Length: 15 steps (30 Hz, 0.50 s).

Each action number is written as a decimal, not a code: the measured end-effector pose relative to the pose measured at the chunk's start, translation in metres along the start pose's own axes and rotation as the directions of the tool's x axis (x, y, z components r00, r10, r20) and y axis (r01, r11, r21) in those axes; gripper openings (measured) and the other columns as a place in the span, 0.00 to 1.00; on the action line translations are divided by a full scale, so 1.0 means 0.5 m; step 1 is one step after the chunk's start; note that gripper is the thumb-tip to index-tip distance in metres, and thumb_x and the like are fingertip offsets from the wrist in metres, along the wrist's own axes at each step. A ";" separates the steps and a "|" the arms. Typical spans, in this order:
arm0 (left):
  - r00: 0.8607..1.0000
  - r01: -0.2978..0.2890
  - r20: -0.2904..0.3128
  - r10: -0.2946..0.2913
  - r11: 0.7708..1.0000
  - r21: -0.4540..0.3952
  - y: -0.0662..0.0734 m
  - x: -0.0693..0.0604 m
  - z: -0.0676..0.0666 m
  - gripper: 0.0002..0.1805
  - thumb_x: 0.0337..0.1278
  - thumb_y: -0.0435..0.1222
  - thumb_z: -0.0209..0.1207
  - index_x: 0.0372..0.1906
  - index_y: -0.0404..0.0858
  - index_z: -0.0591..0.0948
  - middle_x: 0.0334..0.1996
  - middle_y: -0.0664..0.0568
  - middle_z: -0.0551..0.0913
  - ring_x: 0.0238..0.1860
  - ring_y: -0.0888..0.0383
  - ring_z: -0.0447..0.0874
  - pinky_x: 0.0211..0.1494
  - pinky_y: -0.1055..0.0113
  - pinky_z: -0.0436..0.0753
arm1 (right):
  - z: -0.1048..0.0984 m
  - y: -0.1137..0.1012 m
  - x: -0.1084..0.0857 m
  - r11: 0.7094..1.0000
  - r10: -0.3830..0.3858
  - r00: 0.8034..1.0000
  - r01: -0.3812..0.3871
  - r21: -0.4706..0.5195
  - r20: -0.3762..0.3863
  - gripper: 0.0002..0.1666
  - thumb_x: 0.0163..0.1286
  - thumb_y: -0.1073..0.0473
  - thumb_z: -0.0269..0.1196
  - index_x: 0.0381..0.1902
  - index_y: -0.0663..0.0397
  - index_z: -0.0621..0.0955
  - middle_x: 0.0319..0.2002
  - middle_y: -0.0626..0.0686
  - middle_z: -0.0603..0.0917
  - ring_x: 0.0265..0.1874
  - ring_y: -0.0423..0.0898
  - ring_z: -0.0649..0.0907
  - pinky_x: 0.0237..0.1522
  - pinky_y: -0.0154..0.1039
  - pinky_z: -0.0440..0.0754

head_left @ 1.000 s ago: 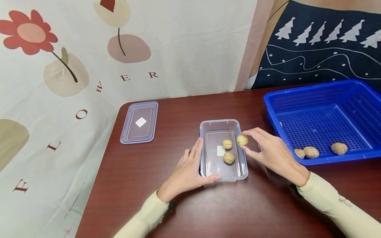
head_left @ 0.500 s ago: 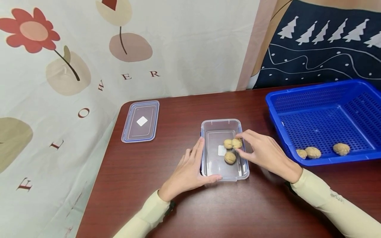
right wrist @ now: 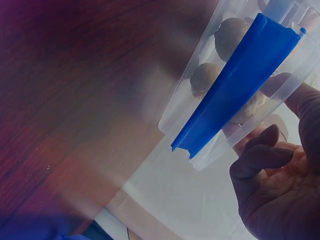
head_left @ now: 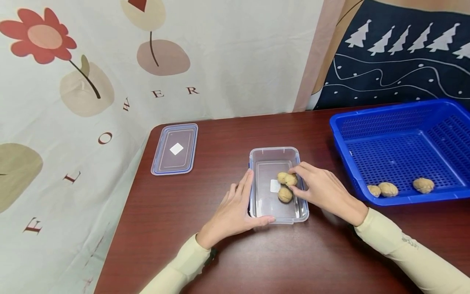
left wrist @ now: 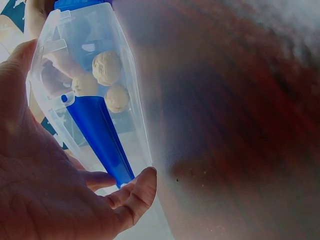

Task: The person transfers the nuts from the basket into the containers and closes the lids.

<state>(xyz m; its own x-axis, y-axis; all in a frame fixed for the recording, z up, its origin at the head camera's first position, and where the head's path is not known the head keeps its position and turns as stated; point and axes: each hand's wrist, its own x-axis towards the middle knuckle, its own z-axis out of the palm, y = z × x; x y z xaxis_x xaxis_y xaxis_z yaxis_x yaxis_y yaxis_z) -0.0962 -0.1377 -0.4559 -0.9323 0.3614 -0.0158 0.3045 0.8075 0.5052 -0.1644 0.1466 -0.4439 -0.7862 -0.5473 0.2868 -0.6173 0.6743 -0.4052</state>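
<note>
A clear plastic food container (head_left: 264,171) stands on the table with two walnuts (head_left: 285,194) lying in it. Inside its right half, my right hand (head_left: 324,185) pinches a third walnut (head_left: 291,180) between thumb and fingers, low and right beside the farther loose walnut (head_left: 282,177). My left hand (head_left: 231,212) steadies the container: extended fingers press along its left wall, and the thumb lies at the near edge. Through the clear wall the left wrist view shows the walnuts (left wrist: 107,68) behind a blue side latch (left wrist: 100,135). Another blue latch (right wrist: 235,85) partly hides the pinched walnut (right wrist: 252,106) in the right wrist view.
A blue perforated basket (head_left: 349,163) at the right holds several walnuts, among them one walnut (head_left: 424,185) near its front wall. The container's lid (head_left: 175,136) lies flat at the table's back left. A printed cloth (head_left: 235,61) hangs behind the reddish-brown table (head_left: 176,204).
My right hand has carried its walnut leftward over the container's right rim and down inside, next to the other two. The left hand keeps its place on the container.
</note>
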 end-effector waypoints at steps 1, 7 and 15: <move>1.000 0.001 0.001 -0.001 1.000 0.001 0.000 0.001 0.000 0.75 0.53 0.73 0.71 0.91 0.41 0.42 0.89 0.51 0.47 0.64 0.44 0.71 0.63 0.45 0.76 | 0.001 0.000 0.000 1.000 0.001 1.000 -0.001 -0.001 0.002 0.23 0.65 0.59 0.80 0.55 0.59 0.87 0.44 0.52 0.86 0.24 0.41 0.77 0.26 0.42 0.79; 1.000 -0.003 -0.002 0.003 1.000 0.006 0.000 0.002 0.003 0.75 0.53 0.73 0.70 0.91 0.41 0.43 0.89 0.51 0.47 0.65 0.44 0.71 0.64 0.45 0.76 | 0.008 0.001 -0.003 1.000 0.005 1.000 -0.005 0.008 0.023 0.22 0.66 0.57 0.80 0.54 0.59 0.86 0.44 0.52 0.86 0.24 0.41 0.78 0.26 0.43 0.81; 1.000 0.000 -0.003 0.000 1.000 0.001 0.001 0.001 0.000 0.75 0.54 0.73 0.70 0.91 0.40 0.43 0.89 0.51 0.47 0.64 0.45 0.71 0.62 0.45 0.77 | 0.008 0.000 -0.015 0.999 -0.030 1.000 0.030 0.023 -0.001 0.21 0.66 0.59 0.80 0.55 0.56 0.87 0.47 0.52 0.87 0.25 0.41 0.79 0.27 0.43 0.81</move>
<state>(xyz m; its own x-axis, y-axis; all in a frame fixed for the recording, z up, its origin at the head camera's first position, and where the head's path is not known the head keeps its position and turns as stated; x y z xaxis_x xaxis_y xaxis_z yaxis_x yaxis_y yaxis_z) -0.0965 -0.1372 -0.4558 -0.9328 0.3603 -0.0127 0.3052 0.8080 0.5041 -0.1585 0.1488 -0.4497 -0.7677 -0.5667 0.2993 -0.6394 0.6463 -0.4165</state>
